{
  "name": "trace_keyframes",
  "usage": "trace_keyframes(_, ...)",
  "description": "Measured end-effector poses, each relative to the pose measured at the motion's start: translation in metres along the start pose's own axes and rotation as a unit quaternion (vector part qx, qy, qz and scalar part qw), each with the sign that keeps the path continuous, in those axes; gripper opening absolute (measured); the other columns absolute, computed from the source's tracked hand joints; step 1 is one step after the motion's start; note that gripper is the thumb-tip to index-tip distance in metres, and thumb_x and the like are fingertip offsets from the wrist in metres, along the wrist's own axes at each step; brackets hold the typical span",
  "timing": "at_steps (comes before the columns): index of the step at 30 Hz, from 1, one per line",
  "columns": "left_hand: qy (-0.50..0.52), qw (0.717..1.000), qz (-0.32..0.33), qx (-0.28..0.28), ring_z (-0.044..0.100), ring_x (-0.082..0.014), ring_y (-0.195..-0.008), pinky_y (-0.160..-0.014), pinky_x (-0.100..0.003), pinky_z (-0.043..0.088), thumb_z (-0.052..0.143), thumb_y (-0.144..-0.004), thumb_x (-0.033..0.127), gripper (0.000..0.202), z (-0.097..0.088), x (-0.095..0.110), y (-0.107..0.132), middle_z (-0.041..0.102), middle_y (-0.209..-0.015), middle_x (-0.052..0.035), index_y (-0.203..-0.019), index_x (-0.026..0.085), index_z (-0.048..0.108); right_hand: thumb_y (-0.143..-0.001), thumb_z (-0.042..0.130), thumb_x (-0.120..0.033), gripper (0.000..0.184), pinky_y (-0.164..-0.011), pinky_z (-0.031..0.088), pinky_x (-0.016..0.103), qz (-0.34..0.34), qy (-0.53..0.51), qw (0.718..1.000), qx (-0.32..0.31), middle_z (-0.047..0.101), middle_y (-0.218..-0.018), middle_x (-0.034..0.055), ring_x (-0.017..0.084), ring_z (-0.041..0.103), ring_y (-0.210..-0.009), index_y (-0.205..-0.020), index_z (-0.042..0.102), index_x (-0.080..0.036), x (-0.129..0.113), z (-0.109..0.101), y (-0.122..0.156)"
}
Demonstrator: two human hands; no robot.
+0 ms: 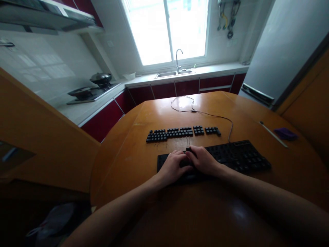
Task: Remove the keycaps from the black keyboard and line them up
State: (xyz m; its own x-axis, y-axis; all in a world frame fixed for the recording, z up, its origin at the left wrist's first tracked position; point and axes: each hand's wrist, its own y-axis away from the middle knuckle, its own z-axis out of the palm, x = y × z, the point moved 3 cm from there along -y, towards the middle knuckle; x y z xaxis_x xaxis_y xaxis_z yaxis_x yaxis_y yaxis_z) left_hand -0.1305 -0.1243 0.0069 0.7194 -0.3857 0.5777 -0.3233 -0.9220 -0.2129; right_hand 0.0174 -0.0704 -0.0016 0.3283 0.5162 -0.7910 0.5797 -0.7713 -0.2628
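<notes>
A black keyboard [239,157] lies on the round wooden table [144,116], its cable running toward the far edge. Both hands rest on its left part. My left hand [172,166] is curled over the keys. My right hand [204,160] is closed in a pinch on a small wire keycap puller [188,143] that stands just above the keyboard's top edge. Rows of removed black keycaps [180,133] lie laid out on the table beyond the keyboard.
A purple cloth [285,133] and a thin pale stick [272,134] lie at the table's right. Behind are a kitchen counter with a sink [174,73], a stove with pans [92,90] on the left and a fridge [277,51] on the right.
</notes>
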Motion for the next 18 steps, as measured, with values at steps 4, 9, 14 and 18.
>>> trace_keyframes(4, 0.035, 0.998, -0.009, 0.047, 0.063, -0.0222, -0.090, -0.082, -0.039, 0.051, 0.078, -0.079, 0.022, 0.018, -0.0027, -0.0013, 0.0024, 0.068, -0.093, -0.0031, -0.092, 0.022, 0.066, -0.096, 0.050, -0.029, 0.024, -0.061, 0.039, 0.028, -0.015, -0.033, 0.999, 0.039, 0.060, -0.068, 0.0015, 0.016, 0.056, -0.064, -0.073, 0.051, -0.021, -0.0005, -0.0021, -0.0002)
trace_keyframes(9, -0.006, 0.991, 0.011, 0.133, 0.060, -0.0223, -0.094, -0.085, -0.040, 0.051, 0.078, -0.080, 0.021, 0.032, -0.0037, -0.0027, 0.0051, 0.066, -0.097, -0.0035, -0.105, 0.024, 0.058, -0.097, 0.049, -0.029, 0.019, -0.067, 0.043, 0.030, -0.014, -0.085, 0.995, 0.052, 0.067, -0.076, 0.0032, 0.019, 0.062, -0.071, -0.081, 0.055, -0.021, 0.0006, -0.0033, 0.0006)
trace_keyframes(14, -0.121, 0.983, 0.092, 0.101, 0.055, -0.0248, -0.102, -0.091, -0.043, 0.049, 0.069, -0.087, 0.021, 0.025, -0.0054, 0.0042, 0.0047, 0.063, -0.106, -0.0059, -0.110, 0.026, 0.060, -0.096, 0.050, -0.030, 0.020, -0.061, 0.040, 0.028, -0.028, -0.090, 0.993, 0.077, 0.060, -0.068, 0.0004, 0.016, 0.054, -0.064, -0.077, 0.051, -0.021, 0.0017, -0.0045, 0.0010)
trace_keyframes(18, -0.166, 0.975, 0.110, 0.104, 0.052, -0.0254, -0.105, -0.092, -0.044, 0.050, 0.067, -0.088, 0.018, 0.021, -0.0091, 0.0063, 0.0049, 0.060, -0.113, -0.0068, -0.108, 0.025, 0.063, -0.096, 0.050, -0.030, 0.022, -0.060, 0.038, 0.028, -0.034, -0.089, 0.992, 0.077, 0.057, -0.067, -0.0003, 0.015, 0.051, -0.062, -0.076, 0.050, -0.021, 0.0022, -0.0045, 0.0006)
